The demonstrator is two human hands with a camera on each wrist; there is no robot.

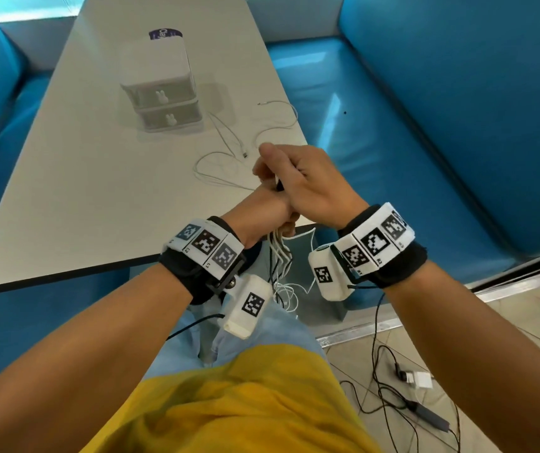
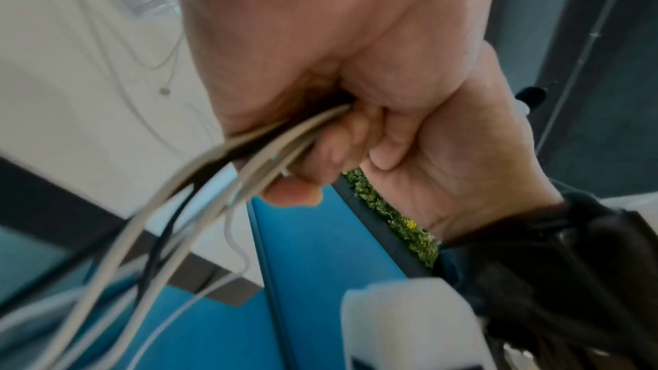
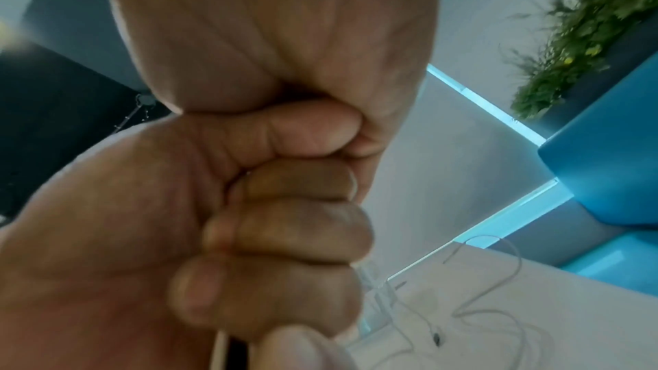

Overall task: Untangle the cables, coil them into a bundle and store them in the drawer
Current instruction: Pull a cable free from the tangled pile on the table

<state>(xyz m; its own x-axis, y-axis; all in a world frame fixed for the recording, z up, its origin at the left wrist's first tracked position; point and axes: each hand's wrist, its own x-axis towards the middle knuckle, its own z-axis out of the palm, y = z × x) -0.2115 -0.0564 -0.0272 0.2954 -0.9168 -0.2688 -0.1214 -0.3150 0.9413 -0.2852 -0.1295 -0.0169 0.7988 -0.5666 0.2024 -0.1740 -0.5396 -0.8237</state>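
Both hands meet in closed fists at the table's near right edge. My left hand (image 1: 262,210) grips a bundle of white and black cables (image 1: 280,253) whose loops hang below the table edge toward my lap. My right hand (image 1: 308,181) lies over the left one and grips the same bundle from above. In the left wrist view the strands (image 2: 249,156) come out from between the curled fingers. More white cable (image 1: 219,158) trails from the hands in loose loops across the table, and it also shows as the loose white cable (image 3: 498,311). A small white two-drawer unit (image 1: 167,106) stands further back with both drawers closed.
The grey table (image 1: 99,191) runs between blue benches (image 1: 392,142). A purple-topped item (image 1: 165,34) sits behind the drawer unit. On the tiled floor to the right lie black leads and a white charger (image 1: 419,380). Sensor leads hang from both wristbands.
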